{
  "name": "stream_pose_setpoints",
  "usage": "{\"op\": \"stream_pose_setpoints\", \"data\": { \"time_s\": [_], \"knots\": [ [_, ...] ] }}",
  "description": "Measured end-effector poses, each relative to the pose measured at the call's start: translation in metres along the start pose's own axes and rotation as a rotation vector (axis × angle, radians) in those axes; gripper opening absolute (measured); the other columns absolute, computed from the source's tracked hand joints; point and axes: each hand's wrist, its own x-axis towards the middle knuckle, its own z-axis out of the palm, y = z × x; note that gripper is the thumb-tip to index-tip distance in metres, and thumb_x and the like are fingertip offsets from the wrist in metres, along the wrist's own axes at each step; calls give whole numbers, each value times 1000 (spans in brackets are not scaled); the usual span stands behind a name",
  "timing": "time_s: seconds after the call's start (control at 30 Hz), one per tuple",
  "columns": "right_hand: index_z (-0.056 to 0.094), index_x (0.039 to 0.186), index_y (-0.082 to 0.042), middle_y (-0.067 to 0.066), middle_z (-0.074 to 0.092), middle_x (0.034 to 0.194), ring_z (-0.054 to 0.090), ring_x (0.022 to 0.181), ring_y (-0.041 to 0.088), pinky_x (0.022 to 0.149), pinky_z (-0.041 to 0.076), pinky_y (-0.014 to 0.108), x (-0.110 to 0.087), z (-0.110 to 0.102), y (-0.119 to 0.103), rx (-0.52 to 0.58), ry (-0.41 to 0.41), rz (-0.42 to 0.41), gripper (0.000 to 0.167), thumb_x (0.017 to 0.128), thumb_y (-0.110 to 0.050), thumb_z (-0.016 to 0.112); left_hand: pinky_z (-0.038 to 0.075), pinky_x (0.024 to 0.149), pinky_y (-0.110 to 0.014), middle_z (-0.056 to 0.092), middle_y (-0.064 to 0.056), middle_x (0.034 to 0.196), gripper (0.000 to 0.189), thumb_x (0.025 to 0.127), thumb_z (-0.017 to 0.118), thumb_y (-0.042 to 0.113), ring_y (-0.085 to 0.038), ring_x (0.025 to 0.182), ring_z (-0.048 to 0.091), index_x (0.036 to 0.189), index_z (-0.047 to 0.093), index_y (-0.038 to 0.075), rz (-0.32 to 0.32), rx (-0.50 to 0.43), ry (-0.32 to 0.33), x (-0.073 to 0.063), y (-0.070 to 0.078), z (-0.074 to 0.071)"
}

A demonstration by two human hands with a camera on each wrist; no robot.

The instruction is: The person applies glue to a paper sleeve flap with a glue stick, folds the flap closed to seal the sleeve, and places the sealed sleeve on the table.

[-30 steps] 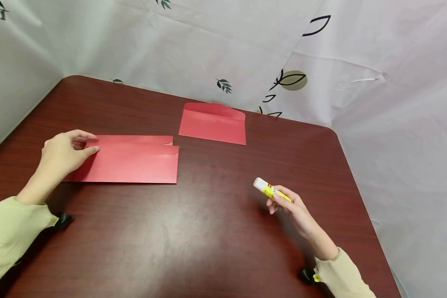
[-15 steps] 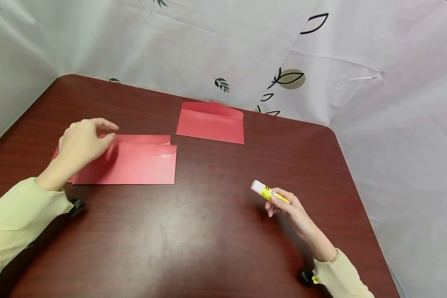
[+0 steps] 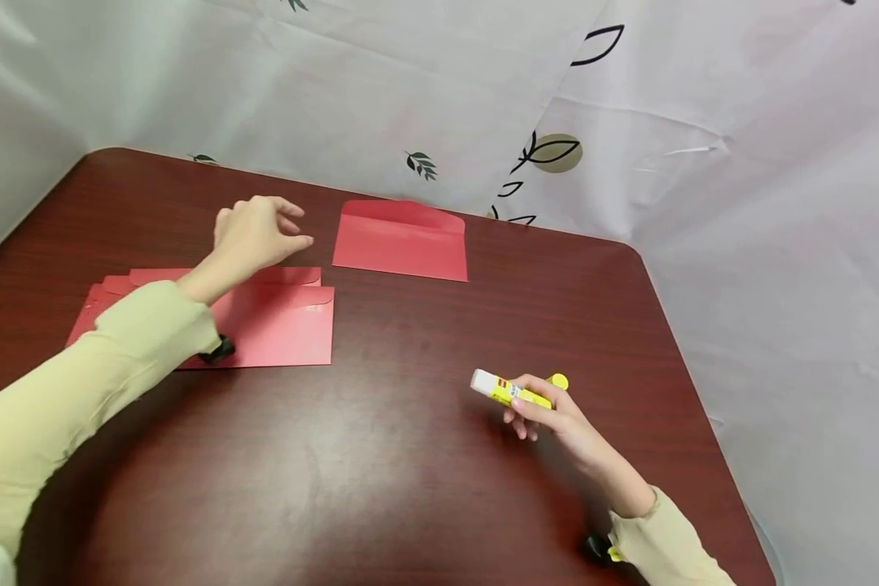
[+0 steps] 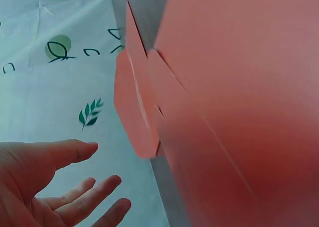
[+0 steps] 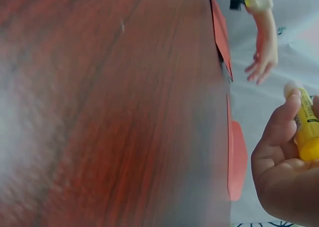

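My left hand hovers over the far edge of the pile of red envelopes, fingers loose and holding nothing. Just to its right, one red envelope lies near the back of the table with its flap raised. In the left wrist view that envelope stands beyond the spread fingers, a gap between them. A yellow glue stick with a white end is pinched in my right hand, above the right part of the table. The right wrist view shows the glue stick's yellow base by the palm.
A dark reddish-brown wooden table carries everything. White sheeting with leaf prints hangs close behind its back edge and along both sides. My left sleeve crosses over part of the envelope pile.
My left hand has left the pile and moved right and away, toward the single envelope. The right hand keeps its grip on the glue stick, which has turned slightly. The view has shifted a little.
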Motion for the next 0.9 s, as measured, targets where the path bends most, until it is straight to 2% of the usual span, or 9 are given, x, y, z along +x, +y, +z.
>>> {"op": "stream_pose_setpoints", "data": {
  "time_s": [0.2,0.33,0.43,0.57,0.67,0.8,0.9],
  "knots": [
    [57,104,-8,-1,65,78,55,60,6,48,38,23,-3,4,-1,4,-12,7,11,97,-9,49,44,91,-51,69,-18,114,56,80,74,32,-37,116,56,127,59,4,-62,-6,-103,33,21,19],
    [58,105,-8,-1,65,78,54,60,6,47,36,22,-3,5,0,7,-18,12,11,97,-9,50,46,92,-51,62,-18,127,64,79,75,34,-40,121,50,131,56,1,-112,8,-172,51,25,31],
    [57,105,-7,-1,66,79,54,59,5,47,35,23,-3,6,0,3,-32,17,10,97,-9,51,46,93,-51,55,-20,134,70,78,75,35,-43,121,49,134,53,-1,-137,24,-199,61,25,38],
    [56,107,-5,0,66,80,53,59,5,46,33,26,-3,7,-1,1,-41,38,12,96,-8,53,49,89,-49,55,-24,125,66,78,76,34,-42,112,54,124,53,-7,-153,57,-227,71,25,47],
    [55,108,-5,1,65,81,52,59,6,46,31,29,-3,8,-2,4,-40,61,13,95,-10,55,50,87,-48,54,-26,120,63,78,76,34,-42,109,53,117,50,-8,-175,116,-264,75,28,53],
    [55,109,-5,4,65,82,51,59,6,46,30,29,-3,9,-2,0,-32,82,14,95,-10,56,48,94,-50,45,-31,130,76,78,76,36,-46,120,44,129,42,-9,-209,211,-324,80,35,60],
    [54,110,-4,6,64,83,51,58,6,46,32,26,-2,10,-1,-23,-26,96,17,95,-10,57,47,98,-50,38,-34,134,87,78,77,36,-47,125,39,135,34,-13,-221,256,-342,83,40,64]
  ]
}}
